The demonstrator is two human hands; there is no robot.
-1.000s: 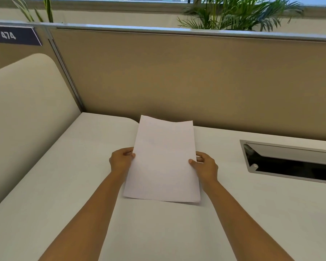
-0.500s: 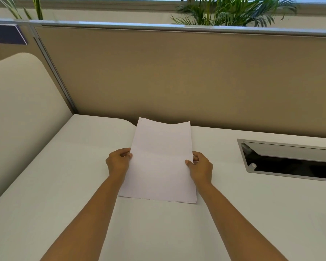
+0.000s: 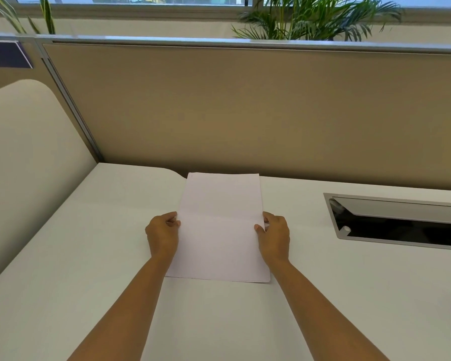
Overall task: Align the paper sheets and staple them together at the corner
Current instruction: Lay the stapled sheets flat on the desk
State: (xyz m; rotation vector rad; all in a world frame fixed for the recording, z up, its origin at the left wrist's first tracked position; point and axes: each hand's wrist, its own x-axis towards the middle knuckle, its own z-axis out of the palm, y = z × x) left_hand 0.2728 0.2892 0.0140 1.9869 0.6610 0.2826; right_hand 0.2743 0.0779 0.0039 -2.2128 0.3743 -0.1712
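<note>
White desk fronting a tan partition, cable slot recessed at right. Paper sheets stacked at desk centre, near edge resting on the surface, far edge reaching toward the partition. Left hand pinching the stack's left edge; right hand pinching its right edge, thumb on top.
</note>
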